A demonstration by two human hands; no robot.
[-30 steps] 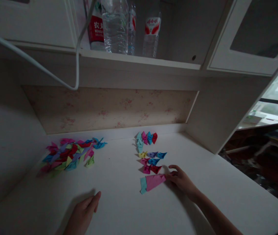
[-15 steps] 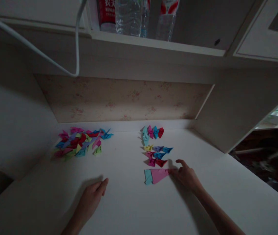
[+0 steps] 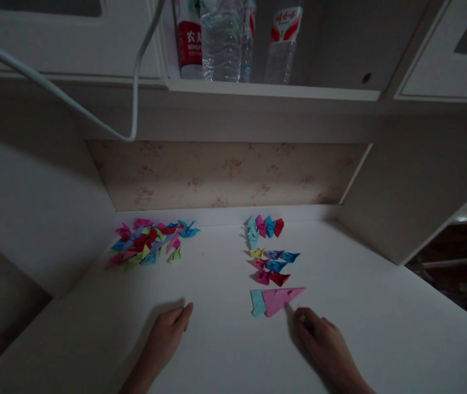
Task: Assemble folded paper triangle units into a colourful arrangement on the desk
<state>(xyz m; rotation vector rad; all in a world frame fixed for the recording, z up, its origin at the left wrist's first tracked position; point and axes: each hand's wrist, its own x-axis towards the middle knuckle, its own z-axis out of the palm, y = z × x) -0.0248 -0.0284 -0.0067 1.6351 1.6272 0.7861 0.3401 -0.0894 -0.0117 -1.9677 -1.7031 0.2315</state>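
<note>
My left hand rests closed on the white desktop, its fingers curled under the thumb and nothing showing in it. Closed as well, my right hand is just right of and below a folded pink paper, apart from it. This pink piece tapers to a point on the right. Its left end overlaps a folded teal paper. Above them are small folded paper figures in rows, among them a red one, a magenta one and a yellow one.
A heap of colourful folded paper cranes lies at the back left of the white desk. Overhead, a shelf holds clear plastic bottles. A white cable hangs in front. Side panels flank the desk.
My right hand has let go of the pink paper's pointed end and drawn back towards me, its fingers curling in. The view has shifted slightly. My left hand keeps its pose.
</note>
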